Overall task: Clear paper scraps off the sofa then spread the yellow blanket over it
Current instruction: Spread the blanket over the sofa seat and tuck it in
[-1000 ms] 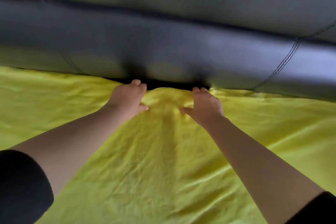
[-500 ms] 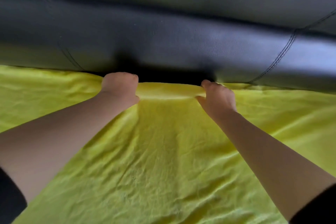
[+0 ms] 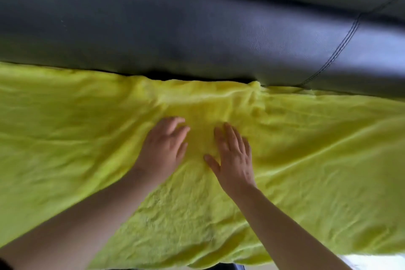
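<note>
The left hand (image 3: 161, 151) and the right hand (image 3: 233, 160) both lie flat, palm down, on the yellow blanket (image 3: 317, 160). Their fingers are straight and a little spread, and they hold nothing; they only press on the cloth. The two hands are near each other, with a narrow strip of blanket between them, and the fingertips point toward the back of the sofa (image 3: 197, 35).

The blanket lies directly under both palms and spreads out from them to the left, to the right and toward the camera, and it covers the seat. It is wrinkled, with small folds gathered just beyond the fingertips. Its far edge meets the dark leather backrest along the crease, with a small dark gap there in the middle. A stitched seam (image 3: 341, 46) runs diagonally across the backrest at the right.
</note>
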A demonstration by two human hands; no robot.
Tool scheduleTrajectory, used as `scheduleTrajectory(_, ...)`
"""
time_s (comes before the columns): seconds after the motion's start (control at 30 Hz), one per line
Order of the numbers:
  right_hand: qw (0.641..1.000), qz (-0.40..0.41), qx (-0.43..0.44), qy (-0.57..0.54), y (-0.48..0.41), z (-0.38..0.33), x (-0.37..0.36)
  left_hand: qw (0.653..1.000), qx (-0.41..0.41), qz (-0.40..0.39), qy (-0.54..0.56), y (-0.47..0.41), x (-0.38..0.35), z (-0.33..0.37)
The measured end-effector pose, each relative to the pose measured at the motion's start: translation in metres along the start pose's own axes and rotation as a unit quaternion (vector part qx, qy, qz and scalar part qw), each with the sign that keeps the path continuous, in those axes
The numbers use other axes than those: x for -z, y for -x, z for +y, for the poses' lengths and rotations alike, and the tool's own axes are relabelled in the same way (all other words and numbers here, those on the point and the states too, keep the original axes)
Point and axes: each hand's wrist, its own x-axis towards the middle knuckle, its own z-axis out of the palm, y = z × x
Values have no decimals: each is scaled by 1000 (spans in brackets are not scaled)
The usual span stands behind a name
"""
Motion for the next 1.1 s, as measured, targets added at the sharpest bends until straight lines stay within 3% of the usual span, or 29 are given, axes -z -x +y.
scheduleTrajectory(0.13, 998, 13, 42, 39, 3, 9, -16, 991, 28, -118, -53, 32, -39, 21)
scheduleTrajectory(0.3, 998, 39, 19, 51, 14, 29, -21, 986, 35, -137, -93, 37, -50, 20)
scheduleTrajectory(0.53, 989, 130, -68, -26, 43, 47, 4, 976, 38, -195, -88, 33, -43, 26)
scheduleTrajectory(0.7, 982, 72, -170, -47, 57, 57, 8, 963, 67, -243, -100, 22, -36, 37)
scheduleTrajectory(1.1, 982, 64, -115, -134, 47, 95, 31, 947, 83, -289, -111, 21, -37, 39)
